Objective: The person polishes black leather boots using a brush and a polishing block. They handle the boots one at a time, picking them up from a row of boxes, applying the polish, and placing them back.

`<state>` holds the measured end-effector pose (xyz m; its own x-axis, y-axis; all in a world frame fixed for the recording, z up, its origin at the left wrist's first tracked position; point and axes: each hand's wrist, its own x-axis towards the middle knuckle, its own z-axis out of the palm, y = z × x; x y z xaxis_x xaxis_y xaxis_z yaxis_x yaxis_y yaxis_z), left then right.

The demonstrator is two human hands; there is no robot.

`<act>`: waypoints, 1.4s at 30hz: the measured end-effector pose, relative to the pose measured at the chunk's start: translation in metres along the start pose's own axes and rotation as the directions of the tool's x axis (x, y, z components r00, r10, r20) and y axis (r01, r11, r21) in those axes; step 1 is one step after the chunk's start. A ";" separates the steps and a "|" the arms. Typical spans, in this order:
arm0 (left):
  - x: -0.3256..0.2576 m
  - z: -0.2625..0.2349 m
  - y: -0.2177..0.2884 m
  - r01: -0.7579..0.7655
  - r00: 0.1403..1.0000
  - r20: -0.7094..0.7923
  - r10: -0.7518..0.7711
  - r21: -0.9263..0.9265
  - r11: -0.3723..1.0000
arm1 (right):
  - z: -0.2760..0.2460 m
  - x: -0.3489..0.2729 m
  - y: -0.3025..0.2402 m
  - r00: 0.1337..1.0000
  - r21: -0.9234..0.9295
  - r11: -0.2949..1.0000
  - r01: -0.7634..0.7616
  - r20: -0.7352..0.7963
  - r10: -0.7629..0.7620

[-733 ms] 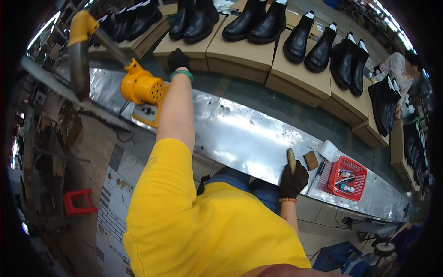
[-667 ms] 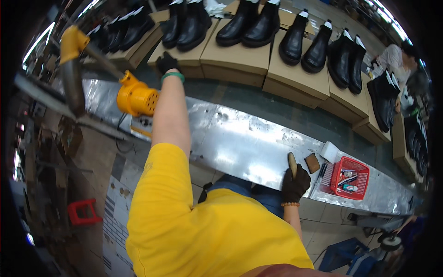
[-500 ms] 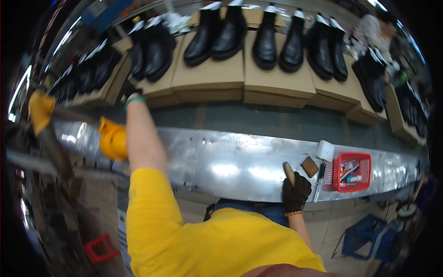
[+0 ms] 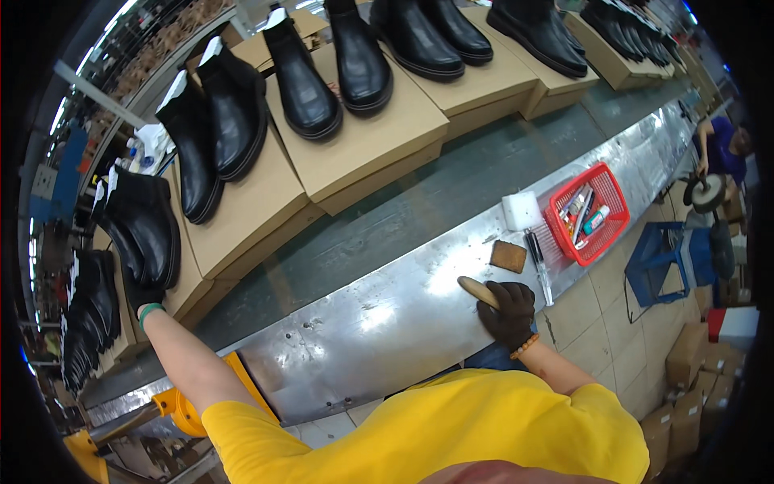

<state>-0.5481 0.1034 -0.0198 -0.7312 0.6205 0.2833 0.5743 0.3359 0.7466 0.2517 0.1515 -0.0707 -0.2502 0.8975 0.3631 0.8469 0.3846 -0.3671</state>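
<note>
My left arm reaches out to the far left, and my left hand (image 4: 142,292), in a dark glove with a green band at the wrist, is at the toe end of a pair of black ankle boots (image 4: 147,222) on a cardboard box. The dark glove blends into the black leather, so its fingers cannot be made out. Closer in, my right hand (image 4: 509,313), also gloved, is closed around a tan wooden handle (image 4: 477,290) above the metal bench. The handle's other end is hidden in the fist. Beside that hand lies a brown square pad (image 4: 508,256).
More black boots (image 4: 304,97) stand on cardboard boxes (image 4: 379,137) along the dark belt (image 4: 355,234). On the metal bench (image 4: 355,331) are a white block (image 4: 522,211), a black-handled knife-like tool (image 4: 538,264) and a red basket (image 4: 606,234) of tubes. Another person (image 4: 730,145) is at far right.
The view has turned left, so the boots and bench appear tilted. My left hand has come from beside the boxes to the toes of the boots. My right hand still grips the wooden handle.
</note>
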 end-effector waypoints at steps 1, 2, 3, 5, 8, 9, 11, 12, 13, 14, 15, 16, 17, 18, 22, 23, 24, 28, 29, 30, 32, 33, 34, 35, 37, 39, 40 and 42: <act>0.006 0.000 -0.007 0.027 1.000 -0.003 -0.027 -0.014 1.000 | -0.001 0.000 0.000 1.000 -0.002 1.000 -0.002 0.006 0.002; 0.013 -0.002 -0.015 0.054 0.998 -0.005 -0.055 -0.028 0.998 | -0.002 0.000 0.000 1.000 -0.003 1.000 -0.003 0.013 0.003; 0.016 -0.019 -0.018 0.083 0.996 -0.028 -0.084 -0.032 0.996 | -0.002 0.002 0.001 1.000 0.013 1.000 0.011 0.019 -0.011; 0.021 -0.036 -0.006 0.076 0.984 -0.164 -0.070 0.028 0.997 | -0.002 0.001 0.003 1.000 0.037 0.999 0.027 0.000 -0.027; 0.000 0.019 0.119 0.093 0.996 0.045 -0.081 -0.482 0.871 | -0.003 -0.003 0.001 1.000 -0.006 1.000 -0.001 -0.026 0.001; -0.020 0.023 0.181 0.121 0.989 0.142 -0.049 -0.562 0.818 | -0.001 -0.005 0.004 1.000 0.045 0.999 -0.005 -0.018 0.006; -0.061 0.020 0.269 0.068 0.983 0.185 0.007 -0.395 0.916 | 0.005 -0.006 0.005 0.998 0.068 0.997 0.043 -0.040 -0.041; -0.075 0.010 0.294 -0.038 0.985 0.154 0.073 -0.216 0.976 | 0.006 -0.005 0.007 0.995 0.067 0.995 0.075 -0.076 -0.070; -0.091 -0.003 0.312 -0.137 0.981 0.133 0.143 -0.048 0.989 | 0.004 -0.006 0.007 0.999 0.076 0.997 0.023 -0.048 -0.020; -0.103 -0.017 0.321 -0.210 0.974 0.108 0.197 0.118 0.971 | 0.007 -0.009 0.010 0.996 0.078 0.996 0.040 -0.078 -0.034; -0.118 -0.035 0.335 -0.257 0.967 0.082 0.243 0.300 0.919 | 0.005 -0.009 0.012 0.995 0.083 0.995 0.052 -0.088 -0.044; -0.132 -0.052 0.340 -0.267 0.960 0.052 0.275 0.462 0.846 | 0.006 -0.009 0.012 0.994 0.091 0.994 0.063 -0.091 -0.055; -0.144 -0.065 0.347 -0.257 0.952 0.022 0.304 0.593 0.763 | 0.005 -0.010 0.013 0.993 0.100 0.992 0.075 -0.094 -0.065; -0.156 -0.078 0.352 -0.221 0.945 -0.014 0.326 0.706 0.673 | 0.005 -0.007 0.012 0.992 0.102 0.991 0.092 -0.098 -0.082; -0.180 -0.097 0.371 -0.063 0.905 -0.154 0.396 0.873 0.483 | 0.012 -0.011 0.020 0.990 0.130 0.985 0.115 -0.097 -0.103; -0.182 -0.096 0.371 -0.039 0.890 -0.204 0.408 0.857 0.513 | 0.013 -0.011 0.023 0.989 0.131 0.983 0.126 -0.092 -0.115; -0.178 -0.095 0.358 -0.087 0.843 -0.270 0.466 0.786 0.612 | 0.013 -0.010 0.024 0.985 0.147 0.979 0.144 -0.113 -0.128; -0.177 -0.076 0.310 -0.513 0.725 -0.448 0.523 0.156 0.844 | 0.012 -0.007 0.023 0.995 0.211 0.973 0.094 -0.037 -0.088; -0.191 -0.058 0.313 -0.600 0.783 -0.375 0.496 -0.244 0.762 | 0.014 -0.006 0.026 0.998 0.227 0.972 0.060 0.000 -0.061; -0.209 -0.045 0.322 -0.551 0.824 -0.345 0.449 -0.307 0.776 | 0.015 -0.004 0.031 0.999 0.268 0.963 0.039 -0.020 -0.035; -0.247 -0.010 0.344 -0.477 0.879 -0.225 0.421 -0.383 0.791 | 0.002 0.008 0.036 0.989 0.263 0.960 0.100 -0.128 -0.068; -0.267 0.003 0.362 -0.464 0.885 -0.149 0.442 -0.377 0.802 | -0.003 0.016 0.041 0.979 0.264 0.955 0.135 -0.182 -0.088; -0.281 0.014 0.374 -0.373 0.913 -0.042 0.406 -0.491 0.788 | 0.002 0.021 0.058 0.985 0.241 0.964 0.113 -0.156 -0.076; -0.293 0.024 0.383 -0.264 0.926 0.070 0.372 -0.585 0.767 | -0.002 0.026 0.058 0.988 0.143 0.985 0.100 -0.128 -0.082; -0.315 0.045 0.398 -0.202 0.922 0.157 0.355 -0.585 0.785 | -0.015 0.038 0.054 0.993 -0.057 0.995 0.085 -0.075 -0.089; -0.324 0.067 0.407 -0.162 0.875 0.241 0.419 -0.670 0.724 | -0.010 0.049 0.057 0.998 -0.129 0.991 0.029 0.059 -0.021; -0.327 0.079 0.407 -0.155 0.872 0.254 0.419 -0.668 0.728 | -0.014 0.053 0.052 0.992 -0.150 0.989 0.013 0.125 0.006; -0.332 0.099 0.412 -0.142 0.837 0.306 0.454 -0.680 0.719 | -0.017 0.060 0.048 0.972 -0.184 0.983 -0.004 0.231 0.047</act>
<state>-0.0317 0.1060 0.1340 -0.2381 0.8886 0.3920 0.2664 -0.3284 0.9062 0.2855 0.2197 -0.0517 -0.3117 0.9402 0.1373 0.9198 0.3348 -0.2047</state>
